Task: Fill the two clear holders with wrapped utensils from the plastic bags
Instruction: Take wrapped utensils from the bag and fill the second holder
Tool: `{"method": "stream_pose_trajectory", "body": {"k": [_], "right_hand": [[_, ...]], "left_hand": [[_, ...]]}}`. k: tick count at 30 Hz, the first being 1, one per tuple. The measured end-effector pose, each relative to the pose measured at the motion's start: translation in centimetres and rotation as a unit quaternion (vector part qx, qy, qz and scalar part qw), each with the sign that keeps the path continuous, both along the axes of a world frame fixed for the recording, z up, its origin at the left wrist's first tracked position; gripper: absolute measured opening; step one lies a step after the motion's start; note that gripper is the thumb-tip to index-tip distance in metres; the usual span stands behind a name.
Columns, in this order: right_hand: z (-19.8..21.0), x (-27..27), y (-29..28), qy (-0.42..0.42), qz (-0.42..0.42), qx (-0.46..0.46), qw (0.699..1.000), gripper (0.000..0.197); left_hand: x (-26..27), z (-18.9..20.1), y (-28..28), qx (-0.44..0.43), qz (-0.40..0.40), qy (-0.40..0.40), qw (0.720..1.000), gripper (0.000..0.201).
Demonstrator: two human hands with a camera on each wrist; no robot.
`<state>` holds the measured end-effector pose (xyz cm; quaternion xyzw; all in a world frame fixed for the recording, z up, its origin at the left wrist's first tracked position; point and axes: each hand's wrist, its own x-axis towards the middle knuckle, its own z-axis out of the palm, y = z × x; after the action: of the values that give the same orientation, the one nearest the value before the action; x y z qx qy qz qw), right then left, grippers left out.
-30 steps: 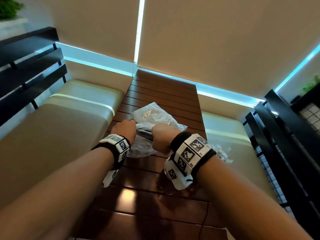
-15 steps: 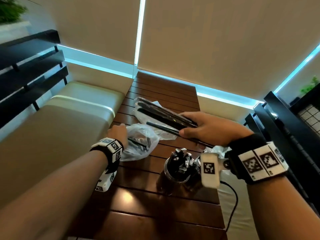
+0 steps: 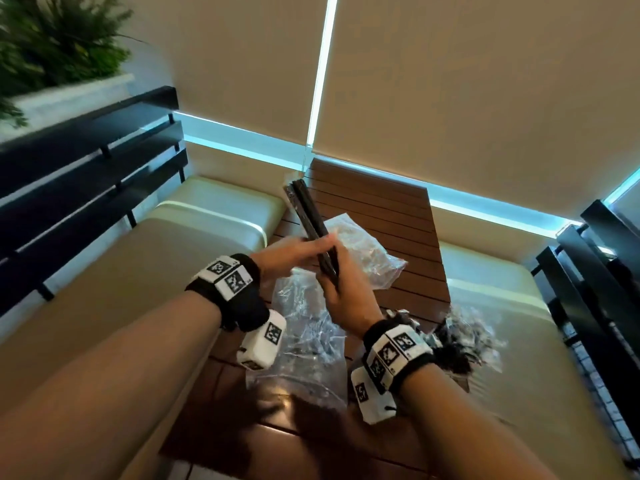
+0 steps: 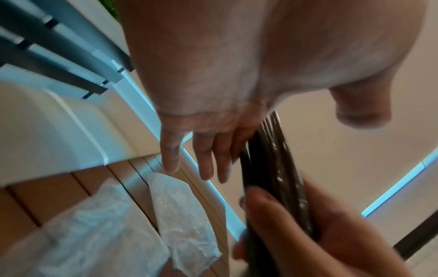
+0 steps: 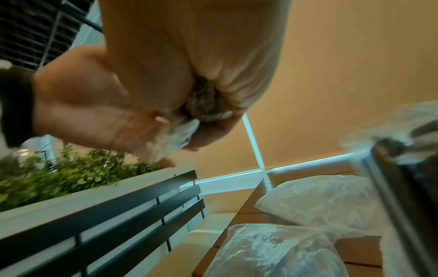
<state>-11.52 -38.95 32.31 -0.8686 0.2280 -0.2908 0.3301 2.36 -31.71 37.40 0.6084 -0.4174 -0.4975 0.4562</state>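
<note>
My right hand (image 3: 337, 289) grips the lower end of a bundle of black wrapped utensils (image 3: 306, 216), which stands tilted above the slatted wooden table (image 3: 381, 202). My left hand (image 3: 304, 247) lays straight fingers (image 4: 203, 161) flat against the bundle's (image 4: 272, 165) side. Two crumpled plastic bags lie on the table, one beyond my hands (image 3: 367, 258) and one below them (image 3: 304, 344). A clear holder (image 3: 453, 344) stuffed with wrapped utensils stands at the table's right edge, partly hidden by my right wrist. A second holder is not in view.
Cream cushioned benches flank the table on the left (image 3: 138, 271) and right (image 3: 519, 323). Black slatted rails (image 3: 86, 174) stand behind the left bench, with a planter (image 3: 52, 64) above. A blind-covered window (image 3: 450, 81) closes the far end.
My right hand swung the bundle from the right to the middle and tipped it upright. My left hand let go of the near bag and rose to touch the bundle.
</note>
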Motion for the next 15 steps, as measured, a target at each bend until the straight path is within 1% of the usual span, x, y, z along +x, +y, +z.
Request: {"method": "stream_pose_trajectory", "body": {"k": [2, 4, 5, 6, 7, 8, 9, 10, 11, 12, 13, 14, 15], "right_hand": [[-0.5, 1.4, 1.5, -0.017, 0.015, -0.013, 1.000, 0.055], [-0.6, 2.6, 2.6, -0.005, 0.016, -0.005, 1.000, 0.049], [-0.4, 2.8, 3.2, 0.017, 0.004, 0.007, 1.000, 0.047], [-0.3, 2.9, 3.5, 0.034, 0.009, 0.030, 0.999, 0.051], [0.0, 2.6, 3.6, 0.046, 0.039, 0.050, 0.997, 0.062], [0.1, 2.2, 3.4, 0.062, 0.073, 0.041, 0.995, 0.076], [0.3, 1.5, 3.2, 0.094, 0.095, -0.001, 0.991, 0.088], [0.6, 0.9, 2.8, 0.123, 0.098, -0.048, 0.986, 0.089], [1.3, 0.5, 2.3, 0.131, 0.077, -0.080, 0.985, 0.077], [2.3, 0.2, 1.7, 0.107, 0.036, -0.092, 0.989, 0.059], [3.7, 0.0, 1.2, 0.053, -0.012, -0.084, 0.995, 0.042], [5.3, -0.1, 0.6, -0.014, -0.062, -0.070, 0.995, 0.032], [7.4, -0.1, 0.1, -0.077, -0.101, -0.057, 0.990, 0.028]], "left_hand": [[-0.5, -0.2, -0.5, -0.017, 0.122, 0.063, 0.990, 0.049], [-1.1, -0.7, -1.0, -0.046, 0.237, 0.147, 0.959, 0.037], [-1.5, -0.8, -1.2, -0.053, 0.280, 0.167, 0.944, 0.029], [-1.8, -0.6, -1.4, -0.052, 0.313, 0.157, 0.935, 0.025], [-1.9, -0.6, -1.5, -0.051, 0.342, 0.137, 0.928, 0.024], [-1.8, -0.8, -1.6, -0.052, 0.363, 0.115, 0.923, 0.023], [-1.6, -1.0, -1.7, -0.057, 0.379, 0.092, 0.919, 0.022], [-1.2, -1.2, -1.7, -0.065, 0.390, 0.058, 0.917, 0.020], [-0.8, -1.4, -1.7, -0.067, 0.397, 0.012, 0.915, 0.021], [-0.5, -1.5, -1.4, -0.065, 0.392, -0.052, 0.916, 0.024], [-0.4, -1.6, -1.1, -0.065, 0.375, -0.124, 0.916, 0.023], [-0.4, -1.6, -0.9, -0.069, 0.347, -0.198, 0.914, 0.018], [-0.7, -1.5, -0.6, -0.077, 0.314, -0.264, 0.909, 0.012]]}}
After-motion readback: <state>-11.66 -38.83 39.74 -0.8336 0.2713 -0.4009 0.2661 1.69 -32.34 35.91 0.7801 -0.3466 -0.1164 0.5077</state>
